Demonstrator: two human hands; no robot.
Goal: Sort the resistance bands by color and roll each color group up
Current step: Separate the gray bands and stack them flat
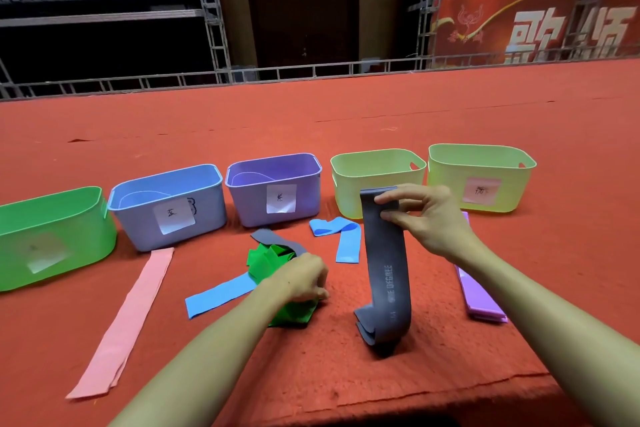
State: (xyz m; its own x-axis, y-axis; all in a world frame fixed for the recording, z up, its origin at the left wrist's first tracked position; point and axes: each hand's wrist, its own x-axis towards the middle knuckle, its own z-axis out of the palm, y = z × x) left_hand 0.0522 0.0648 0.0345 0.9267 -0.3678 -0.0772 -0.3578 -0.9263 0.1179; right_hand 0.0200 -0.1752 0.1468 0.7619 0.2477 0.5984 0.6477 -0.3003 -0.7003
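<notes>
**Grey group being gathered.** We see the right hand (426,218) pinching the upper end of the grey bands (386,274) between thumb and curled fingers. The stack stands with its long axis near upright. Its lower end curls over and rests on the red carpet (346,374), close to the person.

The left hand (304,279) lies to the left, knuckles up, with its fingers curled down into the crumpled green bands (268,260), which it appears to grip.

The relation that matters concerns a loose grey band (273,239). It lies flat just beyond the green bands and partly tucked under them, its long axis running from far-left to near-right. It sits on the far side of the left hand and well to the left of the held stack. We therefore judge the left hand the nearer of the two, while the right hand would have to cross over.

Blue bands (347,239), a pink band (131,315) and purple bands (478,298) lie apart on the carpet, in front of the row of bins (249,208). We judge that no group on the carpet is rolled yet.
</notes>
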